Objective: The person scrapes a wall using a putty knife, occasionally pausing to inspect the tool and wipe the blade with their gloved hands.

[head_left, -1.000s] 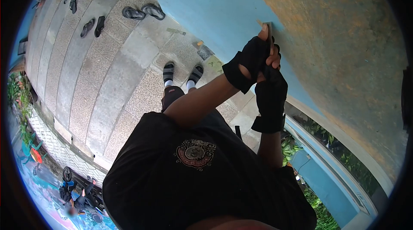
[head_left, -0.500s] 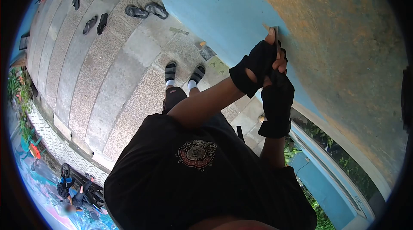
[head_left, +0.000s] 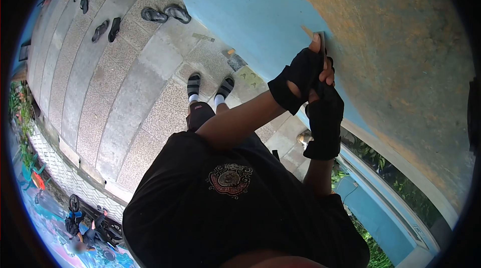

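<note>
Wall surface: light-blue painted plaster wall (head_left: 240,12) fills the upper right. A broad tan-orange bare patch (head_left: 391,42) lies beside the remaining blue. Floor: grey speckled paving slabs (head_left: 125,97), with the person's own grey-and-black striped shoes (head_left: 208,86) standing close to the wall base. Torso: black cotton T-shirt (head_left: 200,218) with a round red-and-white chest emblem (head_left: 230,180); its lettering is too small to read. Left hand (head_left: 300,75), in a black fingerless glove, is raised to the wall and closed tight on a thin flat metal scraper blade (head_left: 321,42), thumb lying along it. The blade is seen edge-on, its tip touching the wall at the border of blue paint and bare patch. Right hand (head_left: 324,117), gloved the same, is curled shut just under the left; whether it grips the scraper's handle or the left hand cannot be told. Pair of dark rubber sandals (head_left: 165,14) lies on the slabs, well apart from the person.
</note>
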Available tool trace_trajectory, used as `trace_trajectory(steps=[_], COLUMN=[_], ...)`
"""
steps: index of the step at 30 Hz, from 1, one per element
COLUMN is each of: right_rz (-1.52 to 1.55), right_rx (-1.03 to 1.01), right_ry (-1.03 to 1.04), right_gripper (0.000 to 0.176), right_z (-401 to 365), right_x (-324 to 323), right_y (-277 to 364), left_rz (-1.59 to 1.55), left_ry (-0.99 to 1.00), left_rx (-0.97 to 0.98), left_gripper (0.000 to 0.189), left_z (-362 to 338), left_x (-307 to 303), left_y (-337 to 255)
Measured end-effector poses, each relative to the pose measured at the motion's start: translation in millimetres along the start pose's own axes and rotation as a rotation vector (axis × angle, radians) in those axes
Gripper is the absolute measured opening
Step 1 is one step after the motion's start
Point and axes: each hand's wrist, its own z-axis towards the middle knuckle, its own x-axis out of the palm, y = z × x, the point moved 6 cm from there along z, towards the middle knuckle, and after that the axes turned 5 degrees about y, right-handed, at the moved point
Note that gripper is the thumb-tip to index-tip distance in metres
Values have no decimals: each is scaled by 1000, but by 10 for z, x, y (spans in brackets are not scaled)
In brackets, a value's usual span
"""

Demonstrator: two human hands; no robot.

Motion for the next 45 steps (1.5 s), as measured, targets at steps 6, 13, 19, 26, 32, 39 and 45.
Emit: trace_trajectory(steps=[6,13,19,26,32,39,45], right_rz=[68,107,-5,29,2,51,89], right_rx=[-80,-29,-69,-87,-227,-51,-30], right_ry=[-6,5,-36,-85,-103,-28,-70], right_gripper=[28,26,24,23,27,26,34], right_z=[135,121,96,17,121,141,24], right_x=[75,119,83,136,226,276,213], right_y=[3,37,-42,-121,-3,-33,17], left_rz=[-61,-60,-56,-64,-68,-38,-65], left_ry=[41,26,9,36,27,8,24], left_rx=[38,20,-21,-32,-30,-34,-82], left_gripper=[58,58,59,60,60,59,57], left_z=[87,74,51,11,40,25,-6], left_x=[-95,-139,-118,-173,-217,-220,-142], left_y=[-93,-113,-35,17,-107,-190,-59])
